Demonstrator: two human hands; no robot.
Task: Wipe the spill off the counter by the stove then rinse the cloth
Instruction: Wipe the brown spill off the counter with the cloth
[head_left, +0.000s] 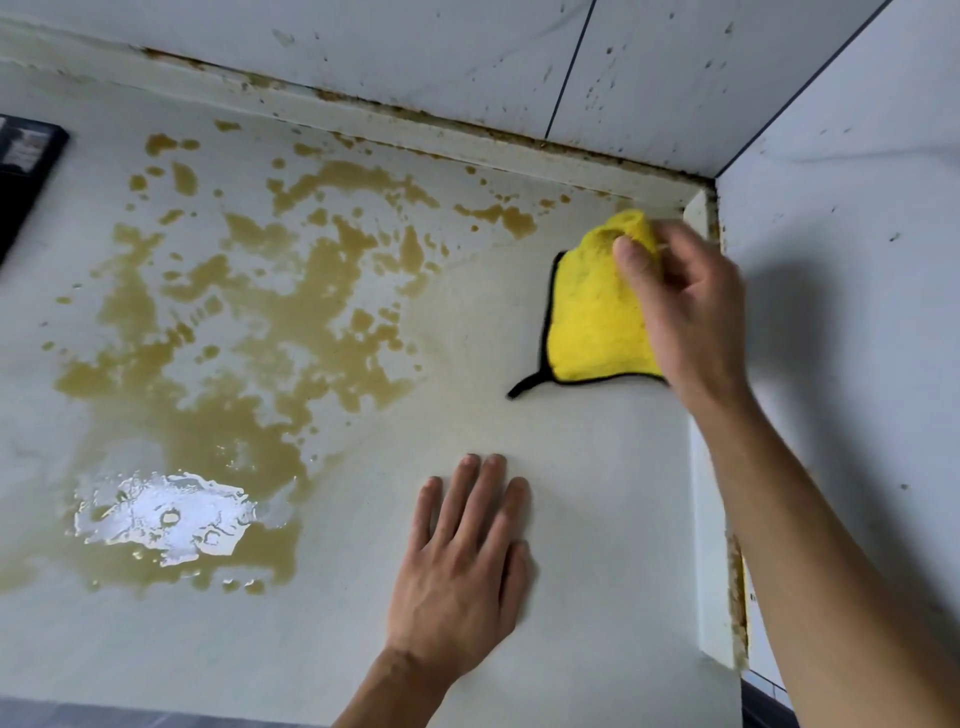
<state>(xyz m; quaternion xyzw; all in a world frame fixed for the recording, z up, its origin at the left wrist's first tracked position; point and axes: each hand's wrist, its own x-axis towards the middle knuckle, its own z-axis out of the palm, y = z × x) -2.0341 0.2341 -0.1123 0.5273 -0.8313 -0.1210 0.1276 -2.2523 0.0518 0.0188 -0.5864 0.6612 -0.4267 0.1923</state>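
A yellow cloth (597, 312) with a black hem lies on the pale counter (571, 457) near the back right corner. My right hand (685, 317) grips its upper part, thumb pressed into the bunched fabric. A wide brown spill (249, 322) covers the left and middle of the counter, with a shiny wet patch (166, 512) at the front left. The cloth sits to the right of the spill, apart from its main pool. My left hand (462, 561) rests flat on a dry part of the counter, fingers straight.
A black stove edge (26, 166) shows at the far left. White tiled walls (831, 260) with dark splatter enclose the corner at the back and right. A raised white backsplash ledge (467, 130) with grimy seams runs along the back.
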